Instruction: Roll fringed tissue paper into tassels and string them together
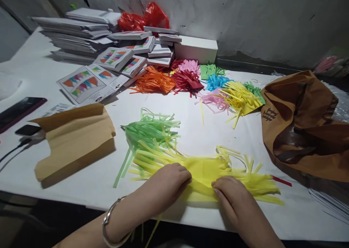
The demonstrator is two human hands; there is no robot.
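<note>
A sheet of yellow tissue paper with fringed ends [207, 167] lies spread at the table's front edge. My left hand [172, 179], with a silver bracelet on its wrist, grips the sheet's near middle part, fingers curled over it. Close by on the other side, my right hand [231, 194] pinches the same paper between thumb and fingers. Between the hands the near edge is folded or raised. Light green tissue fringe [148, 130] lies just beyond, partly under the yellow strips. My left fingertips are partly hidden.
Behind lie orange [155, 81], red, pink, blue and yellow tassels. Picture-printed packets [81, 82], stacked white boxes [73, 33] and a red plastic bag [155, 17] are at the back. Kraft paper [79, 142] and a phone [20, 111] lie left, a brown bag [300, 124] right.
</note>
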